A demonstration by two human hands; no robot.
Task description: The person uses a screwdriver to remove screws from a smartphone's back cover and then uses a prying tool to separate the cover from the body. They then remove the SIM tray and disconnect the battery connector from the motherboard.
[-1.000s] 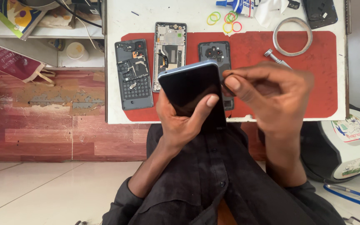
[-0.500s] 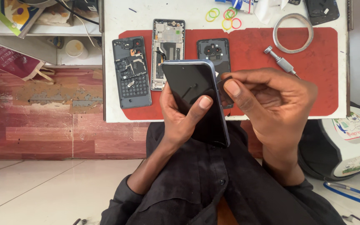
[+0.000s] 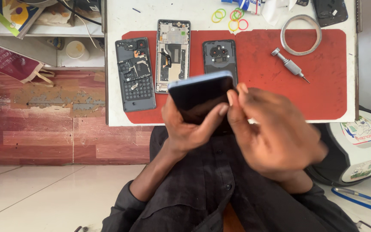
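You're cradling the dark phone (image 3: pixel 200 96) mid-frame in your left hand (image 3: pixel 190 124), fingers wrapped shut, bracing it; your right hand (image 3: pixel 275 129) fingertips are pinching its right edge, probably prying — blurred.

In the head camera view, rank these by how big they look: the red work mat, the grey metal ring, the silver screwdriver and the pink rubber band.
1. Red rectangular work mat
2. Grey metal ring
3. Silver screwdriver, slightly smaller than the ring, though close
4. Pink rubber band
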